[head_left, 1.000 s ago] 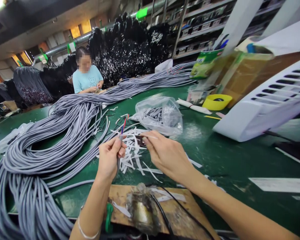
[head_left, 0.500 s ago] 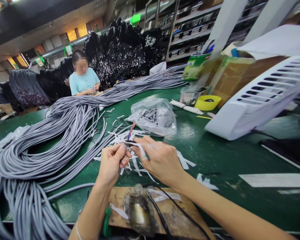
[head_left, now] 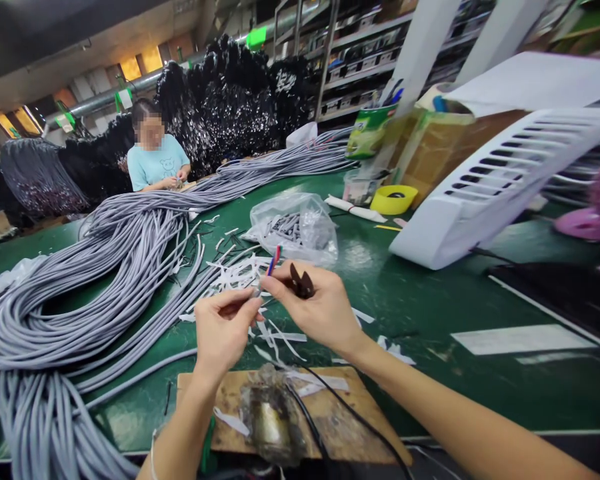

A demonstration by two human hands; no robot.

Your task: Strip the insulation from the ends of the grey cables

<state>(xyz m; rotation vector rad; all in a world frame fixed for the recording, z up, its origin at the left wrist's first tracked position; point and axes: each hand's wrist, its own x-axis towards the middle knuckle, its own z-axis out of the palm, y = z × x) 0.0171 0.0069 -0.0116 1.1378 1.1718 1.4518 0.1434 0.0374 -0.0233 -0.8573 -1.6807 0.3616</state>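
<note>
Grey cable (head_left: 257, 291), mostly hidden, pinched by left hand (head_left: 225, 325) and right hand (head_left: 319, 307), dark snips (head_left: 303, 283) half-buried in the latter.

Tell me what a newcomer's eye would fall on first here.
Probably the huge looping mass of round grey cables, sweeping across the glossy green tabletop from the lower left. Next, at the centre, the bare left hand grips a grey cable end with thin red and blue wires showing, while the bare right hand holds a dark, two-bladed tool. At right sits a slotted white plastic casing.
</note>
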